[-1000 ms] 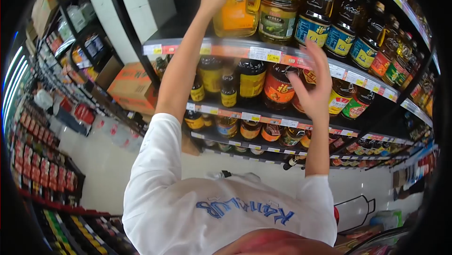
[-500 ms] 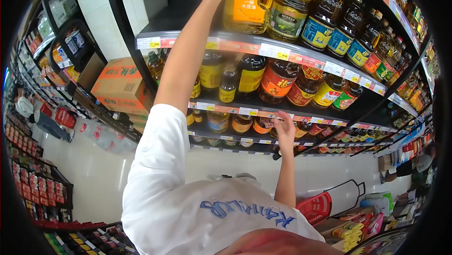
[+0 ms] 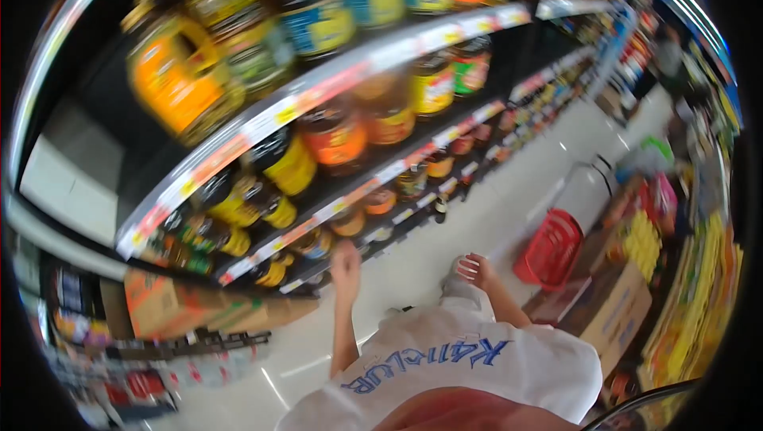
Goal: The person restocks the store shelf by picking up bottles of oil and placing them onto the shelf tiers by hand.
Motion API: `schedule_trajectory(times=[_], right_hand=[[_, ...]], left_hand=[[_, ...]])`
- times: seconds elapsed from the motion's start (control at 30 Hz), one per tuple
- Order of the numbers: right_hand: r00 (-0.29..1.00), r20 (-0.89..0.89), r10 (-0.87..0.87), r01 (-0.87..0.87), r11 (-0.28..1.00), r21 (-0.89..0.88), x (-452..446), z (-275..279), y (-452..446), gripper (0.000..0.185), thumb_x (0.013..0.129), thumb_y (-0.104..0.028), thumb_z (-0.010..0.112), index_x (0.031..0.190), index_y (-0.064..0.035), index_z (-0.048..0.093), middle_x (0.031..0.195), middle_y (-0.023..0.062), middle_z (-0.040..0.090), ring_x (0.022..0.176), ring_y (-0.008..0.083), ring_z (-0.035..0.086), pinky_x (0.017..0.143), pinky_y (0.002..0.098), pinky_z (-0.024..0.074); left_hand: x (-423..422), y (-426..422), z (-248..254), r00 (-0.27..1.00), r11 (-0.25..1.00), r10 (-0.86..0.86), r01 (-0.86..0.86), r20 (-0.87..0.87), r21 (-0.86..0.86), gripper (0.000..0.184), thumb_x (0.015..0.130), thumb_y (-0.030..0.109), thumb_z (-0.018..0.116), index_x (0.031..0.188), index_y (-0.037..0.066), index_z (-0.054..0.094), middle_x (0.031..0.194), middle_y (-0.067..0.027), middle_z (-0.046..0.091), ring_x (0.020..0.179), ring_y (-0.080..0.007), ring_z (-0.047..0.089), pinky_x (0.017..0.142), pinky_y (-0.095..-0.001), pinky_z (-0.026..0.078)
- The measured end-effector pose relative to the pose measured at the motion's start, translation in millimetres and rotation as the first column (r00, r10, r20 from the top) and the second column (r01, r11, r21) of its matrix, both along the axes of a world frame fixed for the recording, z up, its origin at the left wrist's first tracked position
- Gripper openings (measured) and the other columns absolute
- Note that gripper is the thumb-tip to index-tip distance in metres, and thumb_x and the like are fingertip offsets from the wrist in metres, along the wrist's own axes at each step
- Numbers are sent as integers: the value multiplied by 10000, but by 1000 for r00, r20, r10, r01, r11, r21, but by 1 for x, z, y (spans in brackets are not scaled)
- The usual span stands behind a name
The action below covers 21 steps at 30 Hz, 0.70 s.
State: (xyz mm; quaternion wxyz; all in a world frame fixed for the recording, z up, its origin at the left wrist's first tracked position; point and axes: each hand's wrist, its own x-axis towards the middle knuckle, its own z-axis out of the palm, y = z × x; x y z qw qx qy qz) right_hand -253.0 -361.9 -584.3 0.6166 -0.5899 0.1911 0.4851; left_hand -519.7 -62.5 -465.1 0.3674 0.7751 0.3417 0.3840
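Observation:
My left hand [image 3: 346, 262] hangs in front of the lower shelves, smeared by motion, so its finger pose is unclear. My right hand [image 3: 474, 269] is low in front of my body with fingers apart, holding nothing. On the upper shelf, at its left end, stands a cooking oil bottle [image 3: 176, 81] with an orange label and a yellow handle; neither hand touches it. Beside it is an oil bottle with a green label [image 3: 258, 57], followed by dark bottles with blue labels [image 3: 318, 25]. An orange-labelled jug [image 3: 332, 141] sits one shelf below.
A red shopping basket [image 3: 550, 248] lies on the floor to the right, near cardboard boxes [image 3: 608, 312]. More cartons [image 3: 171, 304] are stacked at the shelf's left end. The shelf edge [image 3: 318, 101] carries price tags. A person [image 3: 671, 61] is far up the aisle.
My left hand has left the top of the orange-labelled oil bottle and come down. The bottle remains on the shelf. My view has turned right, and my right hand has moved lower, away from the shelves.

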Motion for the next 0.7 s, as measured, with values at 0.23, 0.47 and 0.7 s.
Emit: schedule_trajectory(times=[0.23, 0.47, 0.7], right_hand=[[438, -34, 898, -584, 255, -771, 78, -274, -247, 371, 820, -331, 703, 1046, -37, 716, 926, 157, 728, 878, 301, 713, 822, 447, 560], [507, 148, 849, -591, 467, -657, 178, -238, -229, 356, 858, -357, 648, 982, -35, 735, 923, 137, 730, 815, 246, 698, 711, 404, 558], [795, 353, 493, -333, 841, -425, 324, -131, -122, 434, 873, -380, 675, 1153, -49, 688, 951, 114, 723, 780, 228, 690, 632, 372, 546]], left_hand=[[-88, -122, -149, 940, 297, 306, -246, -152, -923, 477, 861, 369, 679, 1220, 66, 601, 1137, -135, 668, 947, -310, 674, 770, -454, 545], [108, -52, -151, 972, 517, 214, -197, -97, -833, 328, 926, 306, 623, 1162, 78, 628, 947, -58, 690, 767, -160, 663, 604, -274, 506], [357, -60, -112, 898, 739, -418, 248, -137, -627, 356, 974, 354, 645, 1189, 70, 644, 985, -15, 683, 820, -91, 623, 651, -235, 462]])
